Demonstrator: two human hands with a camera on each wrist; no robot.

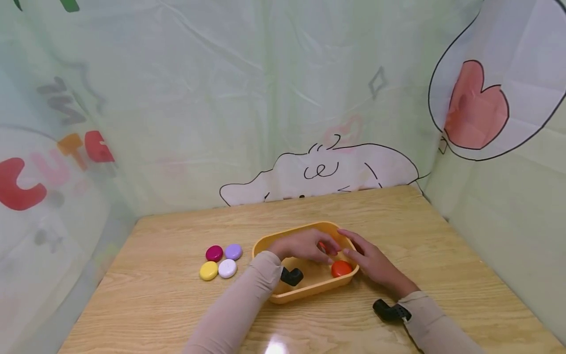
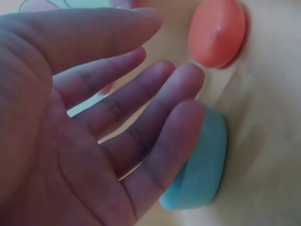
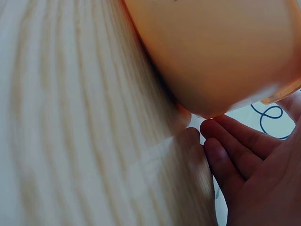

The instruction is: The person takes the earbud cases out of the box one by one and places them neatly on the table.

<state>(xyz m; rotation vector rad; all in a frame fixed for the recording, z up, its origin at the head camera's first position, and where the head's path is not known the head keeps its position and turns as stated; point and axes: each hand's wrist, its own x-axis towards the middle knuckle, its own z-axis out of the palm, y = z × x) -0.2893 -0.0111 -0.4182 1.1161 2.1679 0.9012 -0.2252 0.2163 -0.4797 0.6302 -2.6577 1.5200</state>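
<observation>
My left hand [image 1: 305, 245] reaches down into an orange plastic basket [image 1: 305, 293], fingers loosely extended and apart. Its palm shows nothing held in the left wrist view, where a teal rounded piece [image 2: 209, 165] lies just behind the fingertips; touching or apart, I cannot tell. A red disc [image 1: 341, 268] sits at the basket's right end, and another bit of red shows behind the left fingers. My right hand [image 1: 373, 260] holds the basket's right end, thumb over the rim. In the right wrist view, its fingertips [image 3: 216, 148] lie against the outer wall near the base.
Left of the basket, a magenta disc [image 1: 214, 253], a lilac disc [image 1: 233, 251], a yellow disc [image 1: 209, 271] and a white disc [image 1: 227, 268] form a cluster on the wooden table [image 1: 155, 305]. A printed curtain [image 1: 177, 123] hangs behind the table.
</observation>
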